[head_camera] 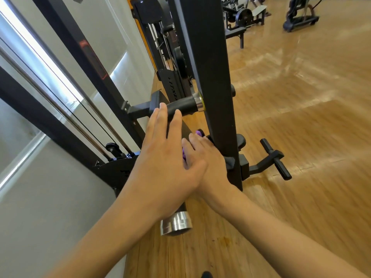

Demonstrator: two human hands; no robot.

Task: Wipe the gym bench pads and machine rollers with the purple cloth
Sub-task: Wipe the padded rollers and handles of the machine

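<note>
At frame centre the right hand (206,159) grips the bunched purple cloth (199,133) against the lower roller (176,222), whose long axis runs from bottom centre upward, while the flat, straight-fingered left hand (160,155) lies over it, nearer the upper roller (181,106).

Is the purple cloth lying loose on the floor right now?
No, the purple cloth is bunched under the right hand, up beside the black upright post.
</note>
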